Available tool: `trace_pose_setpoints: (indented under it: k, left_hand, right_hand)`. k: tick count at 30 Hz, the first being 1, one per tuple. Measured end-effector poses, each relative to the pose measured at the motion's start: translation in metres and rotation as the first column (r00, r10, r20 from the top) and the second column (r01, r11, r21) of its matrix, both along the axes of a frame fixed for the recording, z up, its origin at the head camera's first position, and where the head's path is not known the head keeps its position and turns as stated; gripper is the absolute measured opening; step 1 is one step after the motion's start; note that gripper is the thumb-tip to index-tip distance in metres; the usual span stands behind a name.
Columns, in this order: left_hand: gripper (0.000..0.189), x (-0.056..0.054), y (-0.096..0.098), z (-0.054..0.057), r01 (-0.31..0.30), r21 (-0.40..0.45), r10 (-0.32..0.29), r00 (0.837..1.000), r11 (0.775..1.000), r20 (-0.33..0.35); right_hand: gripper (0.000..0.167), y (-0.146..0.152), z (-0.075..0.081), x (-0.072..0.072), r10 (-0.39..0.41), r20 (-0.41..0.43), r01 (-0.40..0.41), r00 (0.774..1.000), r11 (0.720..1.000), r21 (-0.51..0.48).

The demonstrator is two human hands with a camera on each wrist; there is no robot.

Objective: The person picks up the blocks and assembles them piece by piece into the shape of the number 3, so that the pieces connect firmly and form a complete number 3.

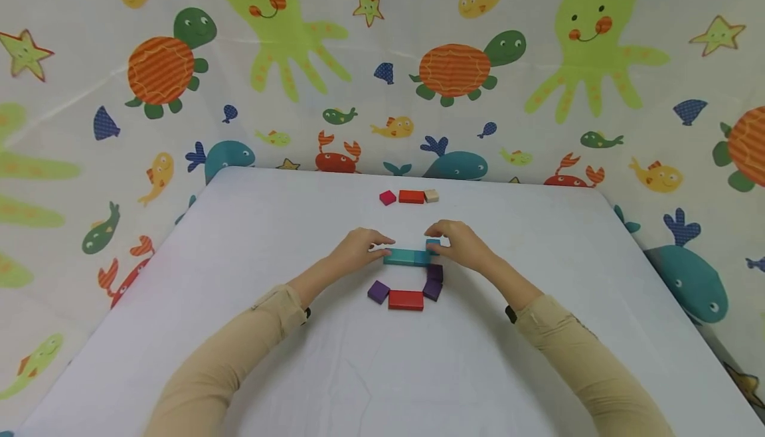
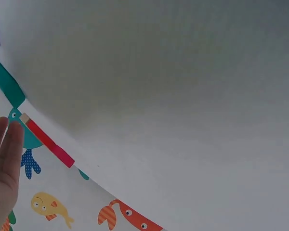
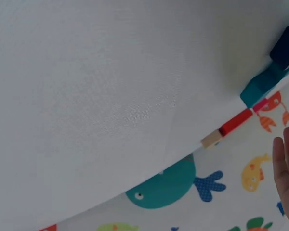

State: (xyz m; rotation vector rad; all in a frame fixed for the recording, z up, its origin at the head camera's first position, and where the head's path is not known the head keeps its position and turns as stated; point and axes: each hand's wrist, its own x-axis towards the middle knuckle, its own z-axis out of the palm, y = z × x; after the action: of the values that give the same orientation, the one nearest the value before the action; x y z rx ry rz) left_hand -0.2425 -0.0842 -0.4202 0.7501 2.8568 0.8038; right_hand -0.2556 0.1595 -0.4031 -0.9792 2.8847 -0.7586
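Observation:
On the white table, a teal block lies end to end with a blue block, and a small blue cube sits at their right end. My left hand is at the teal block's left end, thumb tip at or near it, fingers arched above. Over the blue cube, my right hand has its thumb across the front; fingertips stay apart from its top. Whether the thumb touches is unclear. Both wrist views show fairly straight fingers at the frame edge. Below lie purple blocks and a red block.
Farther back sit a pink cube, an orange-red block and a natural wood cube. Another purple cube lies left of the red block. Behind the table hangs a sea-animal curtain.

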Motion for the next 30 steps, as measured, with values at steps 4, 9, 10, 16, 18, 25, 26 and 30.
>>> trace_pose_setpoints:
  k: [4,9,10,16,18,25,26,30]
  left_hand:
    - [0.042,-0.007,0.003,-0.003,0.023,-0.024,-0.021,0.996,0.999,0.084]
    - [0.043,-0.01,0.005,-0.009,0.04,-0.027,-0.037,0.994,0.999,0.104]
    - [0.042,-0.01,0.006,-0.01,0.04,-0.02,-0.037,0.994,0.999,0.101]
    - [0.034,-0.009,0.009,-0.013,0.038,-0.026,-0.036,0.998,0.999,0.06]
    - [0.032,-0.01,0.01,-0.013,0.028,-0.033,-0.026,0.998,0.999,0.056]
    - [0.029,-0.015,0.015,-0.009,0.044,-0.085,-0.038,0.997,0.995,0.067]
    - [0.028,-0.016,0.016,-0.009,0.046,-0.09,-0.04,0.997,0.995,0.071]
    - [0.028,-0.021,0.017,-0.008,0.034,-0.099,-0.024,0.995,0.995,0.094]
  right_hand:
    - [0.027,0.003,-0.004,-0.019,-0.084,-0.034,0.085,0.996,0.996,0.006]
    - [0.033,0.008,-0.008,-0.041,-0.173,-0.012,0.173,0.985,0.984,0.031]
    - [0.035,0.009,-0.01,-0.045,-0.188,-0.009,0.188,0.982,0.982,0.035]
    - [0.041,0.01,-0.012,-0.065,-0.234,0.013,0.233,0.972,0.972,0.021]
    - [0.042,0.006,-0.013,-0.071,-0.236,0.024,0.236,0.971,0.972,0.014]
    - [0.053,0.0,-0.015,-0.088,-0.335,0.151,0.332,0.93,0.942,0.044]
    - [0.054,0.001,-0.016,-0.091,-0.347,0.167,0.344,0.923,0.938,0.047]
    - [0.057,0.001,-0.021,-0.104,-0.366,0.193,0.361,0.91,0.93,0.062]
